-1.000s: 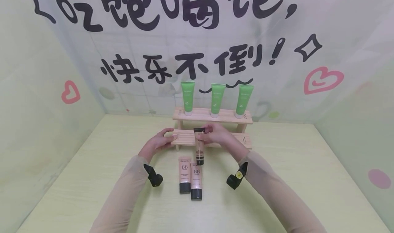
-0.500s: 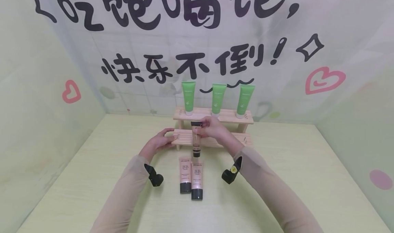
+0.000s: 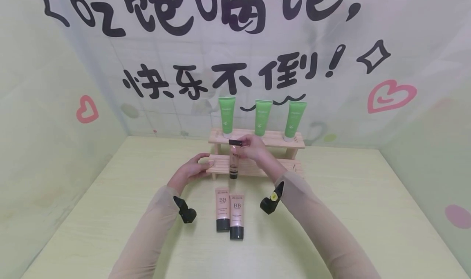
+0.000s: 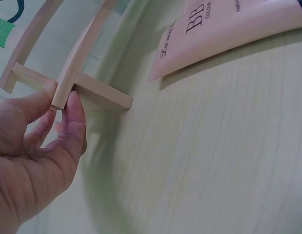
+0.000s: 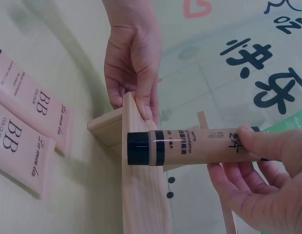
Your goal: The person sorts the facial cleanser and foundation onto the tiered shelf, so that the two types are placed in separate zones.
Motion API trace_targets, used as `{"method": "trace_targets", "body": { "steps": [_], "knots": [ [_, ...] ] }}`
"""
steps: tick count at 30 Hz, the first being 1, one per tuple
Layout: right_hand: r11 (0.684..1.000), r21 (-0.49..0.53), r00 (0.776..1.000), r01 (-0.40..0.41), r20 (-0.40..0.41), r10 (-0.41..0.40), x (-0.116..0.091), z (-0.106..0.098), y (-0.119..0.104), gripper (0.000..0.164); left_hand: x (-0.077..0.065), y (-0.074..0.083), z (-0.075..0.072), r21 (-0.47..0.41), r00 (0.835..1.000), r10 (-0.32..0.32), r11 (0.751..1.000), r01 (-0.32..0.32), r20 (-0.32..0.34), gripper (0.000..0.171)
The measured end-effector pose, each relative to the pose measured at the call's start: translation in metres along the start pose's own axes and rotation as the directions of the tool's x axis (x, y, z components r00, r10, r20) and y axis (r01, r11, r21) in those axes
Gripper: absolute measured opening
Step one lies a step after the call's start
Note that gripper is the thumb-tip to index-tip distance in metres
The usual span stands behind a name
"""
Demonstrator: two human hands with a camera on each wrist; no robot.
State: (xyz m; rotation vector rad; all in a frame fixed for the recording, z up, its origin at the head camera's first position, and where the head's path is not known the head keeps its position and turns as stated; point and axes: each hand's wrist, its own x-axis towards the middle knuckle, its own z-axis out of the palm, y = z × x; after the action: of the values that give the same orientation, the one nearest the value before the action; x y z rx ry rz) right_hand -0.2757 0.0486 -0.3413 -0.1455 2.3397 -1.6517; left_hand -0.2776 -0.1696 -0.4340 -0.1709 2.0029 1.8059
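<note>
Beige foundation tube point(image 3: 234, 159) hangs upright in the right hand point(image 3: 254, 148), its long axis vertical, black cap pointing down just above the lower step of the wooden rack point(image 3: 257, 167). The right hand's fingers point(image 5: 260, 146) are clamped on the tube's crimped upper end. The left hand point(image 3: 191, 169) pinches the left end of the lower step between thumb and fingers point(image 4: 75, 114).

Against a second ago, the tube has risen and moved back from the surface point(image 3: 110, 213) to over the rack; the left hand has stayed put.

Writing on the tube reads "MATTE foundation" in the right wrist view. Two pink tubes point(image 3: 229, 213) lie side by side on the surface in front of the rack, caps toward the person, marked "BB COLOUR". Three green tubes point(image 3: 260, 117) stand cap-down on the top step; their print is too small to read.
</note>
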Motion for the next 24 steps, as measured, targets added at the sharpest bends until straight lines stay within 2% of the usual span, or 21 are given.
{"method": "trace_targets", "body": {
  "steps": [10,24],
  "knots": [
    [0.998,-0.034,0.996,0.05,-0.078,-0.053,0.007,0.006,-0.002,0.036,-0.002,0.001,0.001,-0.011,1.0,0.007,1.0,-0.007,0.005,0.06],
    [0.989,-0.034,0.984,0.144,-0.098,-0.146,0.016,0.017,0.002,0.034,-0.001,0.001,0.001,-0.005,1.0,0.003,1.0,-0.002,0.004,0.06]
  ]
}}
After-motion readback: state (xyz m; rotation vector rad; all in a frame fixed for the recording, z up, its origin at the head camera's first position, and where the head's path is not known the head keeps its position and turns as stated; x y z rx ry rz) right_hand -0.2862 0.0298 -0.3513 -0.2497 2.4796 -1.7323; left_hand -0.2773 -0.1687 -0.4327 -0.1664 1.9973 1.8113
